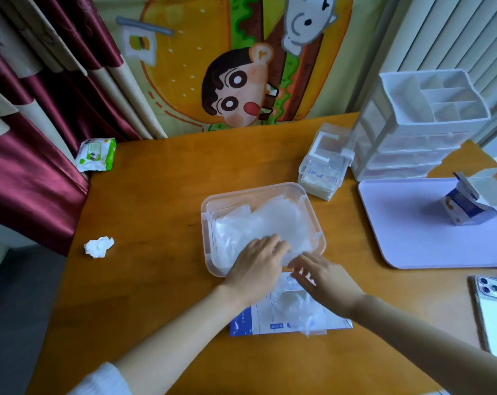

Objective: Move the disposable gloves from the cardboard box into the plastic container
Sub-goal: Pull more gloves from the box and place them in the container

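the left hand [257, 262] lies palm down inside the plastic container [259, 189], fingers straight and close together, pressing flat on the heap of disposable gloves [266, 220]. the gloves fill most of the container as a crumpled, clear, filmy layer. the container stands open near the middle of the wooden table [156, 212].

the right hand [325, 277] is just beside the left one, at the container's near right corner and above the cardboard box [258, 320]. its fingers [300, 270] look loosely spread, but they are blurred, so i cannot tell whether they pinch any film or only touch it.

the box, white with blue print, lies flat on the table right in front of the container, partly under the right wrist. a small bunch of clear gloves [305, 312] rests on top of it.

to the left lie a crumpled tissue [99, 247] and, at the far edge, a pack of wet wipes [96, 154]. to the right are a stack of small clear boxes [324, 166], a white drawer organiser [412, 129], a lilac tray [407, 232] with a small carton [464, 205] on it, and a phone [495, 312] at the edge.
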Demonstrator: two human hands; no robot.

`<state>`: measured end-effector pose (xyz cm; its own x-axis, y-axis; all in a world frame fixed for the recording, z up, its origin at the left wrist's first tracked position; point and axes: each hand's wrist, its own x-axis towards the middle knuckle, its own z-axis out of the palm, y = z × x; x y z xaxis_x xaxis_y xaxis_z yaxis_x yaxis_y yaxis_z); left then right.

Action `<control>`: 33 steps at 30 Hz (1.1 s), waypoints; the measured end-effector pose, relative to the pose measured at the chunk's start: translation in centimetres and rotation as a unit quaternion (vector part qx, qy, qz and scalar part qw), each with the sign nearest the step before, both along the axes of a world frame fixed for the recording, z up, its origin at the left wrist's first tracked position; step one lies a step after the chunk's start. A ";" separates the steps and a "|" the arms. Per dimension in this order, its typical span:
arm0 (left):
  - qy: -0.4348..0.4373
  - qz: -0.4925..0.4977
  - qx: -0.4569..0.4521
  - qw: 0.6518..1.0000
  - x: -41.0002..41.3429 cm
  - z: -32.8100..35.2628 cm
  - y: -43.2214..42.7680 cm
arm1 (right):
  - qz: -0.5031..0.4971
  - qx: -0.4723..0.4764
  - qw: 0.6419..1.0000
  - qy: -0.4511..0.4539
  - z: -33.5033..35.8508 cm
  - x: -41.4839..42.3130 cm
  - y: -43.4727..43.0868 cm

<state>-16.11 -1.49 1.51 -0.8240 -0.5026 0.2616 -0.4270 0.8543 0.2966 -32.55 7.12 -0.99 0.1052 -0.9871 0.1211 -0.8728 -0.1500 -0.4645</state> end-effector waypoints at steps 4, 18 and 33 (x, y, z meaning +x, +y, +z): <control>-0.045 -0.069 0.049 0.995 0.3 -2.5 3.2 | -0.030 0.021 0.996 0.085 -2.8 -0.6 2.0; -0.222 0.113 0.152 0.956 -0.5 -5.7 5.0 | -0.200 0.195 0.960 -0.029 -1.0 -0.4 2.4; -0.229 0.102 0.221 0.943 -0.8 -5.1 4.8 | -0.290 -0.073 0.939 -0.169 7.5 -3.1 1.0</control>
